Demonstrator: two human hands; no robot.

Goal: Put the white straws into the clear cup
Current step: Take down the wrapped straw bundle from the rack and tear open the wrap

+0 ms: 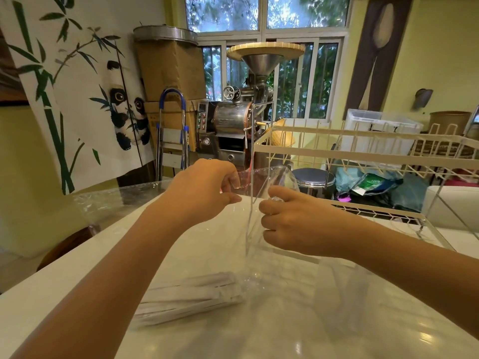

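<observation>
Our right hand (pixel 290 221) curls around the clear cup (pixel 277 182), which tips on its side up in the air, and our left hand (pixel 204 193) pinches something see-through by its rim, though we cannot tell just what. The white straws (pixel 191 296) lie in a bunch on the white table (pixel 285 332), well below both hands and not in the cup yet. The cup looks thin and slippery, so if we squeeze too softly it may slip out, fall on the straws and roll them off the table.
</observation>
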